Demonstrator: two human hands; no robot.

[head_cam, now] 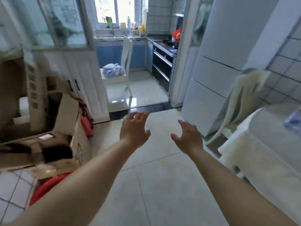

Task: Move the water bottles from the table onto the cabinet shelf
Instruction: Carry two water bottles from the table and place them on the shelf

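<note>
Left hand (134, 128), right hand (189, 136): both empty, fingers (141, 115) spread, over bare floor left of the white-draped counter (260, 144). Water bottles: none clearly visible; bluish blur on counter's far edge unidentifiable. Likely smooth, weighty if full; grasp mid-body.

Two bare forearms in shot, no sleeves reaching anywhere along their visible length. The left hand (133, 130) is bare, no glove, no ring or watch showing. The right hand (189, 137) is bare too, wrist unadorned. Fingers (139, 115) look slightly blurred, nails too soft to make out.
</note>
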